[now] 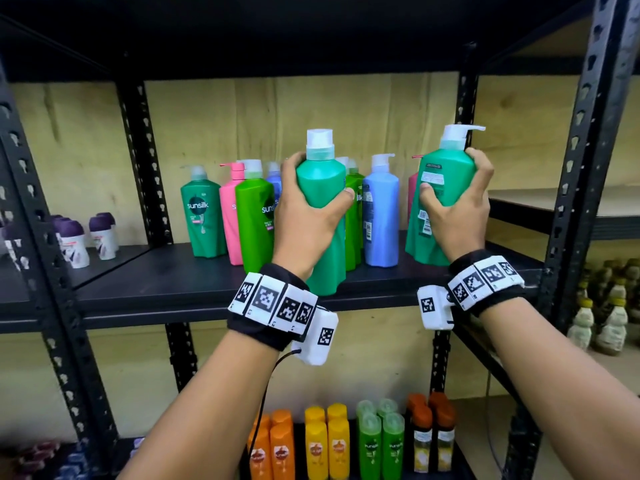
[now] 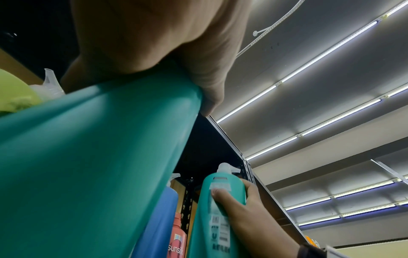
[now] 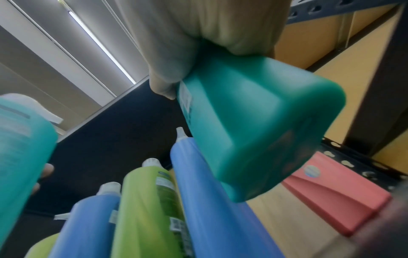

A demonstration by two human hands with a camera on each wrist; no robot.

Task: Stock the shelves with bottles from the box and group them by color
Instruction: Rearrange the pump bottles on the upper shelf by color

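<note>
Teal plastic fills both grips: the left hand (image 1: 304,206) wraps one teal bottle (image 1: 320,209), thumb across its front, and the right hand (image 1: 457,206) wraps a second teal bottle (image 1: 440,202), tilted, base clear of the shelf (image 1: 173,282). Both sit at the shelf front, before mixed green, blue and pink bottles. Risk: the packed row behind leaves little room, so pushing in could topple the blue bottle (image 1: 381,209). A third teal bottle (image 1: 204,216) stands far left; setting down here would split the colour group.

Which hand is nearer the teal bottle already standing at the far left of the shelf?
Left. The left hand, gripping its own teal bottle, is a few bottles right of the standing teal bottle; the right hand is farther right, near the upright.
</note>
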